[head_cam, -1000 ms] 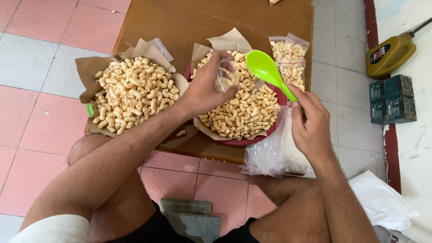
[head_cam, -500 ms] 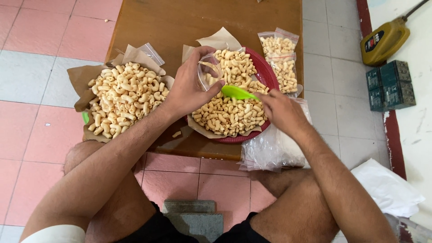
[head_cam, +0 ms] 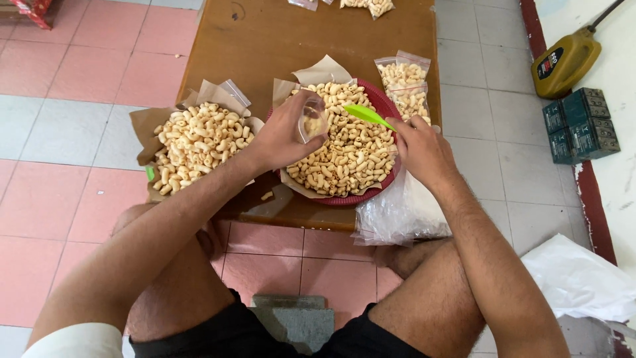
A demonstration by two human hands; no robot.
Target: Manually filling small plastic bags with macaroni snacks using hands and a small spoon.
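The left hand [head_cam: 281, 136] grasps a small clear bag [head_cam: 311, 119], held open at frame centre above the red tray [head_cam: 387, 106]. The right hand [head_cam: 421, 149] grips a green scoop [head_cam: 368, 115], its blade pointing toward the bag. The paper-lined tray holds curled snack pieces [head_cam: 348, 156]. Left of it lies a second snack heap [head_cam: 195, 142] on brown paper. Filled bags [head_cam: 405, 89] rest at the tray's upper right, all on the wooden bench [head_cam: 265, 46]. A stack of empty bags [head_cam: 397, 215] sits below the right hand.

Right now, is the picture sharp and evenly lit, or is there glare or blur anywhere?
Head view: soft, even daylight with faint shadows; the snacks in the red tray look crisp; the clear bag in the left hand shows slight sheen; the green scoop in the right hand is sharp; edges bend slightly.
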